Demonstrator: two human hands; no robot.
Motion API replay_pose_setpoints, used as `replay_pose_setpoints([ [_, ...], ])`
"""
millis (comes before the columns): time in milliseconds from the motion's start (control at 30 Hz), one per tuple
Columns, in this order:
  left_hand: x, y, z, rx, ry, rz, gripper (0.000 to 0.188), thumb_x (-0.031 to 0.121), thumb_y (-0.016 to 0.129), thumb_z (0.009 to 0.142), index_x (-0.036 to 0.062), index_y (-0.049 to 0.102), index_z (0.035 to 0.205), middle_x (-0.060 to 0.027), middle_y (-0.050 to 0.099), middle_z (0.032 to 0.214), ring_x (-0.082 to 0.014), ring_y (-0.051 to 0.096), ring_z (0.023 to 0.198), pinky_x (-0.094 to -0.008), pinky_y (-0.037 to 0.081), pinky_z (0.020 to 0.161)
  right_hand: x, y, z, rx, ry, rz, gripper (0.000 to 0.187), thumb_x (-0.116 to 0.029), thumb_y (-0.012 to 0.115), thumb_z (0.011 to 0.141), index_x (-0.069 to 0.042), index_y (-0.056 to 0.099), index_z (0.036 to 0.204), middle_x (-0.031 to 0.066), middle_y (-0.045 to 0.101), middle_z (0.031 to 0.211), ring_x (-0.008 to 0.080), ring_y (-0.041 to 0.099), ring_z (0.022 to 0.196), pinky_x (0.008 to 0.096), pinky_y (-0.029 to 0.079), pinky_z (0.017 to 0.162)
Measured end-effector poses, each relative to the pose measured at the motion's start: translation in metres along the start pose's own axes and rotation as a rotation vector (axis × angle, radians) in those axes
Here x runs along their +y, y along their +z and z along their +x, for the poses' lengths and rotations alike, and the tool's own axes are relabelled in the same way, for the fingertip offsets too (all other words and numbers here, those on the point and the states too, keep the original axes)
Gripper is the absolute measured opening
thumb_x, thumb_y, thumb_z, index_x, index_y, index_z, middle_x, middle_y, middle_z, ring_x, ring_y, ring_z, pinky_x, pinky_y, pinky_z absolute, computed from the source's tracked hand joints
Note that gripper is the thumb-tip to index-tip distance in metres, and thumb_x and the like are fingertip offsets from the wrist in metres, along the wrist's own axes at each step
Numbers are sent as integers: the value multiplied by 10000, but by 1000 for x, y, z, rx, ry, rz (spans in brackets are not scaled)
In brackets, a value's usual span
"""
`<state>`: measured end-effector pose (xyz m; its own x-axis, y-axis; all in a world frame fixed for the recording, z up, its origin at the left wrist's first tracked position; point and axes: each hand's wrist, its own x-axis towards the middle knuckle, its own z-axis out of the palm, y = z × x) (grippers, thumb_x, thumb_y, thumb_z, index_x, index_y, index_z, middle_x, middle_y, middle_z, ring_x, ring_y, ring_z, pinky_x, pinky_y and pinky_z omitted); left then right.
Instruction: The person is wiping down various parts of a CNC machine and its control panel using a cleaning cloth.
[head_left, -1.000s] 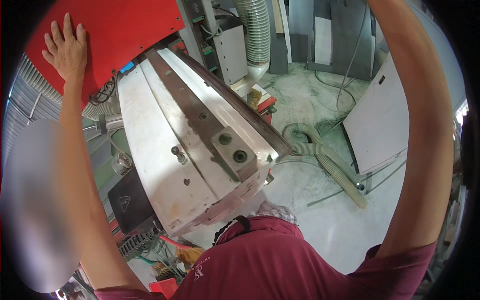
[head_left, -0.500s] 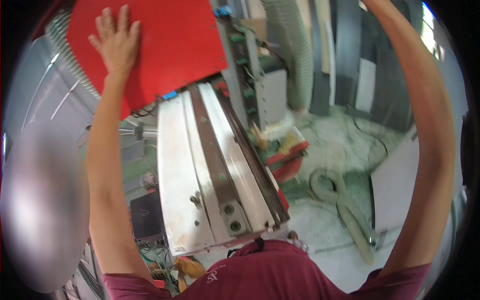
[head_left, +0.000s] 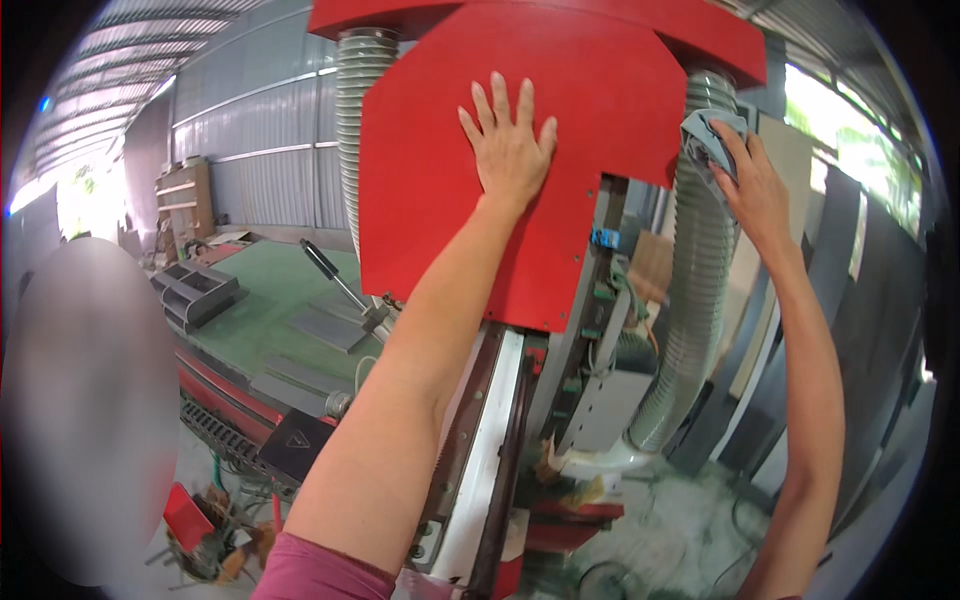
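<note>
A large red panel [head_left: 420, 190] covers the front of a machine. My left hand [head_left: 510, 155] lies flat against it with the fingers spread, holding nothing. At the panel's right side my right hand [head_left: 755, 190] is closed on a bunched grey-blue cloth [head_left: 708, 140]. The cloth rests against the upper part of a clear ribbed hose [head_left: 695, 250], just under the red top beam [head_left: 722, 45]. Below the panel runs a pale metal rail [head_left: 490, 440], partly hidden by my left forearm.
A second ribbed hose [head_left: 352, 150] hangs at the panel's left. Beyond it is a green worktable [head_left: 265, 290] with a dark grey tray-like frame [head_left: 195, 295] and flat grey pieces. Tall dark boards [head_left: 815, 310] lean at the right. A blurred rounded shape fills the lower left edge.
The view has tilted up, bringing the whole panel, the worktable and the roof into sight. My right hand, out of view before, now shows with the cloth. My left hand stays flat on the panel.
</note>
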<state>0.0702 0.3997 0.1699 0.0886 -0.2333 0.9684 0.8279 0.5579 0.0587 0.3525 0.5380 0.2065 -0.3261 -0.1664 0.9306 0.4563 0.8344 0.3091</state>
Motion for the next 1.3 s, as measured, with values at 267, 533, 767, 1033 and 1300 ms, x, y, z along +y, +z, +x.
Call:
replay_pose_setpoints([
  [267, -6, -9, 0, -55, -3, 14, 612, 409, 508, 905, 141, 365, 1436, -162, 199, 1530, -396, 162, 1403, -598, 142, 1103, -40, 42, 110, 606, -236, 48, 499, -144, 649, 806, -208, 517, 1282, 125, 447, 1328, 348, 499, 1124, 426, 474, 887],
  [533, -25, -14, -4, -211, 132, -8, 673, 421, 508, 899, 151, 283, 1473, -131, 143, 1555, -363, 104, 1427, -539, 121, 1132, -90, 80, 216, 656, -227, -52, 468, -138, 647, 778, -207, 554, 1231, 103, 519, 1265, 306, 532, 1114, 430, 494, 837],
  [767, -41, -26, -6, -307, 219, 15, 672, 403, 492, 911, 141, 251, 1481, -96, 137, 1560, -306, 78, 1443, -496, 71, 1155, -73, 100, 236, 457, -192, -15, 408, -187, 583, 858, -230, 526, 1260, 51, 523, 1263, 269, 482, 1199, 527, 425, 911],
  [1033, -52, -33, -8, -307, 209, 60, 657, 417, 486, 912, 152, 274, 1473, -89, 133, 1561, -306, 99, 1436, -508, 107, 1145, 50, 75, 208, 420, 111, -64, 430, -228, 495, 878, -196, 499, 1307, 111, 517, 1310, 336, 534, 1151, 515, 451, 918],
  [1300, -47, -27, -5, -256, 251, 45, 647, 395, 461, 914, 118, 274, 1467, -121, 163, 1546, -319, 113, 1429, -513, 100, 1146, 172, 40, 142, 347, 627, -109, 438, -306, 516, 886, -186, 487, 1307, 234, 582, 1171, 405, 588, 1044, 500, 471, 852],
])
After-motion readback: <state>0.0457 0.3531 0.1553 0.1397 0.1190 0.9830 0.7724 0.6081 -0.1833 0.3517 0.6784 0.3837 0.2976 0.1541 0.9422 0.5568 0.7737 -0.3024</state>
